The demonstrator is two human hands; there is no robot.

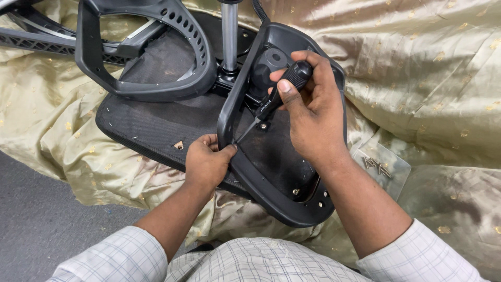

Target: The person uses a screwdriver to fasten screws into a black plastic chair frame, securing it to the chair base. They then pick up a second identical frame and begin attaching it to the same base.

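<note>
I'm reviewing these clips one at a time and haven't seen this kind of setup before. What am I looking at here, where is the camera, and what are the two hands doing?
There is no machine: the single picture comes from a camera worn on a person's head, looking down at their own two bare hands.

An office chair lies upside down on a gold satin cloth spread over a grey floor. You see the underside of the black seat, the metal column and two black armrest frames.

The right hand grips a black-handled screwdriver, its tip pointing down at the near armrest frame. The left hand pinches that frame's edge right by the tip.

To the right, a small clear plastic bag of screws rests on the cloth.
</note>
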